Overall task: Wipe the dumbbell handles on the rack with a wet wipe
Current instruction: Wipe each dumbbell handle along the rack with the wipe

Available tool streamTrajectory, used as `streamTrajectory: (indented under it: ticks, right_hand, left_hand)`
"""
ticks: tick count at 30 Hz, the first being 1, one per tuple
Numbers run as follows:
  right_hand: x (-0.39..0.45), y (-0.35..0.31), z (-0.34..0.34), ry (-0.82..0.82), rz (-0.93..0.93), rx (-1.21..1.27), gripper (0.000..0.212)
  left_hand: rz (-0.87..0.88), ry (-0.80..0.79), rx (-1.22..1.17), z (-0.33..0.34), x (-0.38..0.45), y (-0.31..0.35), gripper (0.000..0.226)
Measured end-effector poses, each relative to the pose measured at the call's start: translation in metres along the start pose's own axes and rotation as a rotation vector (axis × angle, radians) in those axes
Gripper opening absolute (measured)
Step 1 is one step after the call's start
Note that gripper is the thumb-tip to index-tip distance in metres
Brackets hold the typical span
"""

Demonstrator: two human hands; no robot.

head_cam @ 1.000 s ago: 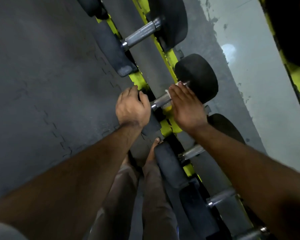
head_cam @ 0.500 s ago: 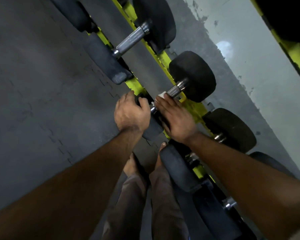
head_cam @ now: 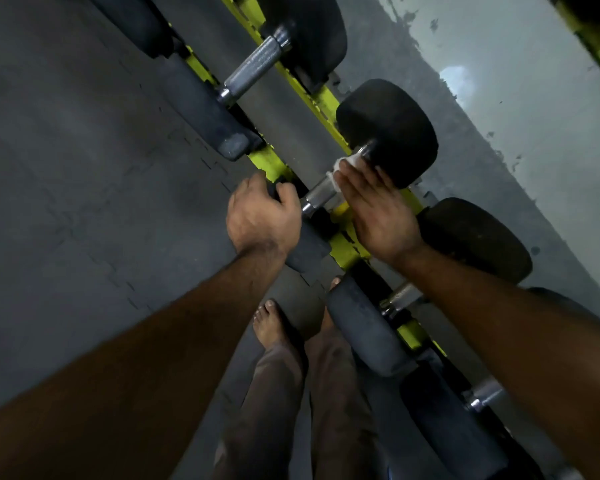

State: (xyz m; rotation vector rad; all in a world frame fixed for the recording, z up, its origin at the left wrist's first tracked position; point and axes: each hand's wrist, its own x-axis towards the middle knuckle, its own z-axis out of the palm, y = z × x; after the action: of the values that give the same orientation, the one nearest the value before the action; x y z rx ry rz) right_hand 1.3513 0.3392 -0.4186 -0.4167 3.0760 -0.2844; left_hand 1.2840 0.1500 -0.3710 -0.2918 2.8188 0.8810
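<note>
Dumbbell handle under work is the steel bar of the middle dumbbell, lying across the yellow rack between its two black heads. My right hand lies over the far part of this bar with the wet wipe pressed under the fingers; only a white edge of it shows beside the far head. The fingers look rather straight, so I cannot tell if this grip closes round the bar or only presses on it. My left hand is curled over the near head and steadies it.

I judge the dumbbell heavy and stiff, so it will not shift easily, and the smooth chrome may be slippery when wet (the wipe itself is soft and thin). Better to hold the rubber head, not the bar.

Next along the rack lies another dumbbell with a knurled handle, and the floor is dark rubber matting.
</note>
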Motion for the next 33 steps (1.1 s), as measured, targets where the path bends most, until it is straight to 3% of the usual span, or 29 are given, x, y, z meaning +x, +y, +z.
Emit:
streamTrajectory:
  ticks: [2, 6, 9, 11, 16, 20, 25, 30, 33]
  right_hand:
    - [-0.005, -0.014, 0.01, -0.011, 0.053, 0.015, 0.08]
    - [-0.01, -0.016, 0.016, -0.016, -0.069, 0.085, 0.081]
    - [0.0, -0.003, 0.014, -0.024, 0.186, -0.021, 0.095]
    - [0.0, -0.014, 0.019, -0.024, 0.246, 0.004, 0.1]
    - [-0.011, -0.011, 0.024, -0.026, -0.002, 0.095, 0.092]
    - [-0.007, 0.0, 0.012, -0.03, 0.127, 0.088, 0.1]
    - [-0.018, -0.025, 0.027, 0.004, -0.218, 0.191, 0.077]
    - [0.004, -0.013, 0.018, 0.054, -0.005, 0.071, 0.082]
    - [-0.011, -0.032, 0.029, 0.05, -0.184, 0.146, 0.071]
  left_hand:
    - [0.001, 0.001, 0.0, 0.0, -0.001, 0.001, 0.036]
    - [0.017, -0.005, -0.001, -0.002, -0.002, 0.002, 0.04]
    - [0.022, 0.009, 0.012, -0.001, -0.002, 0.002, 0.043]
    - [0.024, 0.014, 0.011, -0.001, -0.003, 0.002, 0.042]
    - [0.024, 0.004, 0.01, -0.003, -0.003, 0.003, 0.041]
    - [0.032, 0.008, 0.02, -0.002, -0.003, 0.003, 0.042]
    - [0.021, 0.014, 0.035, -0.004, -0.003, 0.006, 0.045]
    - [0.012, -0.003, 0.039, -0.002, -0.002, 0.004, 0.044]
    - [0.015, -0.002, 0.041, -0.003, -0.002, 0.004, 0.043]
